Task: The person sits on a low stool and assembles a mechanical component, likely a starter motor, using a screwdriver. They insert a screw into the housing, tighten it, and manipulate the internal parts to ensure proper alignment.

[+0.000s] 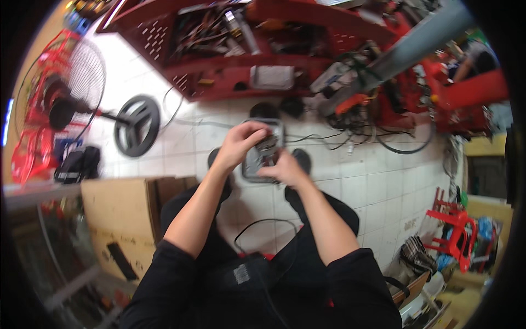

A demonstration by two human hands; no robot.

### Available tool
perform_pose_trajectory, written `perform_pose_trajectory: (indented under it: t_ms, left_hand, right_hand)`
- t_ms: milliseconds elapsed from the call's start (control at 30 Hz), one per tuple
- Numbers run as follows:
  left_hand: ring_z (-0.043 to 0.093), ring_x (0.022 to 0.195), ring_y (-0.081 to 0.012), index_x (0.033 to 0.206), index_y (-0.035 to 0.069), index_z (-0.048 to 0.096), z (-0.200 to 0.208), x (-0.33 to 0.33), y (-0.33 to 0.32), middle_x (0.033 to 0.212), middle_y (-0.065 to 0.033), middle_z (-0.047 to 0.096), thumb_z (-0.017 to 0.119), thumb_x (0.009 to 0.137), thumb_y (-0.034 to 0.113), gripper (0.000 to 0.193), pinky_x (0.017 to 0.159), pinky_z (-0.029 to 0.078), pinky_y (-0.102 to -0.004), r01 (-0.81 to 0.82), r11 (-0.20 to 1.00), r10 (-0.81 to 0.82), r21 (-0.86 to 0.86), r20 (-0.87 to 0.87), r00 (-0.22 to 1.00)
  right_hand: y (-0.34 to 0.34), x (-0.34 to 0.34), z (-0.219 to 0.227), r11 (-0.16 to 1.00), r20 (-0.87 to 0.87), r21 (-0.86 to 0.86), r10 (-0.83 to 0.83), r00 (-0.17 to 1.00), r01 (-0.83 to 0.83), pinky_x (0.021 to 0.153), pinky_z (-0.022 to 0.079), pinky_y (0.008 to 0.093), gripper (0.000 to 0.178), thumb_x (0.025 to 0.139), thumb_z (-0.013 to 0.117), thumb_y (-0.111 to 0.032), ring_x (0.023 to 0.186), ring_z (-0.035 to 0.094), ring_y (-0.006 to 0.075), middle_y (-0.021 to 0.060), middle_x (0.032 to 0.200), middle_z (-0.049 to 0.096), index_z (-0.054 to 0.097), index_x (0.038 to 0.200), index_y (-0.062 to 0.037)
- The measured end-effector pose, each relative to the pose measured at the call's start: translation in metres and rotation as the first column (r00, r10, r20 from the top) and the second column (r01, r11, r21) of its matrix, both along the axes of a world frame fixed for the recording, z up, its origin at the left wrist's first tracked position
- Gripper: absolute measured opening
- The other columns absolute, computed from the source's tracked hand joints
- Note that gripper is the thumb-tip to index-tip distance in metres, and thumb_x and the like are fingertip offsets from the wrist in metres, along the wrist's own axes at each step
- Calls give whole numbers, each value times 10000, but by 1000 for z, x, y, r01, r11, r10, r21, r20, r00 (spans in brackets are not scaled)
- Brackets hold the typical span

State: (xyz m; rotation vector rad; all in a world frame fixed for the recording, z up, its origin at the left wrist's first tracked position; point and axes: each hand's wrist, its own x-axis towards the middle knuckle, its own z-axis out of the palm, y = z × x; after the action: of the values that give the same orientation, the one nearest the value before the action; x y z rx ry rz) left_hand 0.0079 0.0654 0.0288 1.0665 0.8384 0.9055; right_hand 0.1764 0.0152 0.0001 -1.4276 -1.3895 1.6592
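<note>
Work seemed unfinished, metal parts (268, 145) within the tray's (250, 170) edges; left hand (245, 142) and right hand (286, 169) bent, holds unclear.

Bright, diffuse light on the white floor (378, 186), palest toward its far left; soft shadow between my legs (331, 216). Blur softens my left hand (241, 143), right hand (287, 169) and the grey tray (252, 165). Fisheye rim bends straight edges; outer corners black.

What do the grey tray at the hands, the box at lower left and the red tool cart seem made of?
Grey tray: metal or plastic, smooth-looking; blur leaves it open. Box: likely cardboard, matte tan flat sides. Red tool cart: probably painted sheet metal, slotted side panel.
</note>
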Motion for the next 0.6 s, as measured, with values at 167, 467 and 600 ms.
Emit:
perform_pose_trajectory:
  t_ms: [167,467,600]
  left_hand:
    - [597,919,-151,914,18,599,15,9,-5,1040,-109,641,677,848,184,195,856,459,-309,-85,974,125,-210,182,975]
    - [576,1043,-188,1140,-19,583,-11,1,1,1114,-111,623,560,922,254,350,930,438,-341,11,993,-9,-119,24,1000]
    - [569,1043,-171,1027,1,596,10,6,0,1124,-103,615,612,895,233,268,932,435,-334,37,971,33,-236,285,958]
  right_hand:
    - [0,-6,32,998,-10,-59,27,1000,-27,713,468,274,462,618,780,-90,775,557,122,23,845,583,535,1002,-17]
    - [-1,-5,27,998,15,-61,-6,1000,7,679,473,275,452,618,766,-145,749,565,130,32,841,587,548,986,0]
    - [2,-1,27,994,-23,-94,-57,998,54,702,467,269,458,621,776,-90,772,553,119,28,851,577,533,1000,-4]
